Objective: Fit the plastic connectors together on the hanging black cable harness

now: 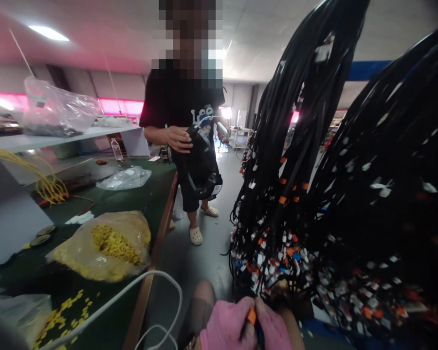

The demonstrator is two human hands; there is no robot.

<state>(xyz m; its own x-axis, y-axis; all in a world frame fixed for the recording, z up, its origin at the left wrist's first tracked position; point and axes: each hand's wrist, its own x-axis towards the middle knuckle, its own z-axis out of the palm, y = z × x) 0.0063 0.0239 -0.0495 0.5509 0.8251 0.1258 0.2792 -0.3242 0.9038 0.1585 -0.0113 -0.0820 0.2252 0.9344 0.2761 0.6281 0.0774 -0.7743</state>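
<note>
Both my hands wear pink gloves and are close together at the bottom centre of the head view. My left hand (222,321) has its fingers curled around a small orange connector (251,316). Pressed against the connector's other side is my right hand (272,324), its fingers closed too. Dark cable shows below the connector, mostly hidden by my fingers. Just beyond my hands hang thick bundles of black wire harnesses (295,112), their lower ends crowded with white, orange, blue and red connectors.
On the left, a green-topped workbench (160,175) carries an open bag of yellow parts (117,243), loose yellow pieces and plastic bags. A white cable (131,284) loops over its edge. A person (190,107) stands in the aisle holding a black bundle (202,160).
</note>
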